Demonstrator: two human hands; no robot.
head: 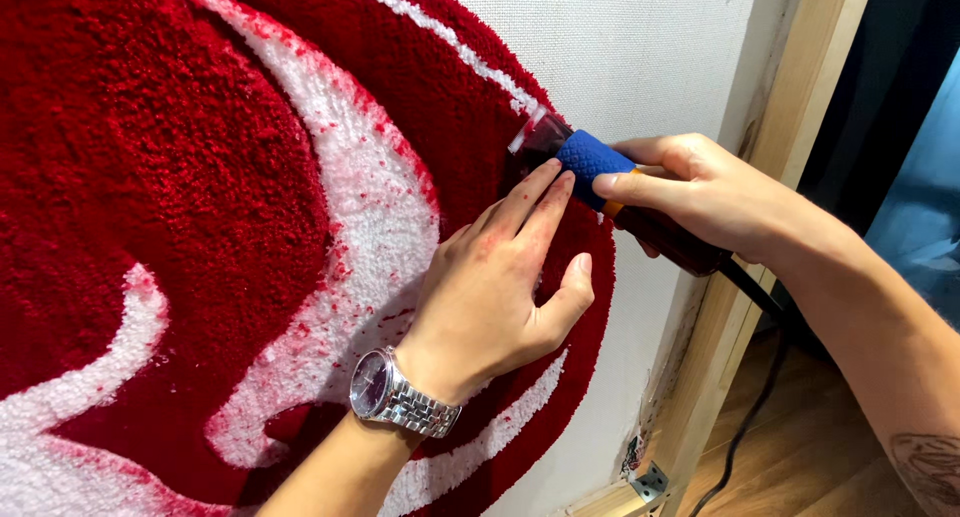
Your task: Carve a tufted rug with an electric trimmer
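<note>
A red and white tufted rug (200, 207) is stretched upright on a white backing cloth (640, 47). My left hand (505, 277) lies flat on the red pile near the rug's right edge, fingers together, a silver wristwatch (395, 392) on the wrist. My right hand (700, 192) grips a dark red electric trimmer with a blue textured grip band (590, 162). The trimmer's head presses against the red pile just above my left fingertips. Its black cord (755, 377) hangs down from the rear end.
A pale wooden frame (790, 107) borders the cloth on the right, with a metal bracket (650, 482) at its bottom corner. Wooden floor (800, 457) shows below. A blue surface (925, 197) stands at the far right.
</note>
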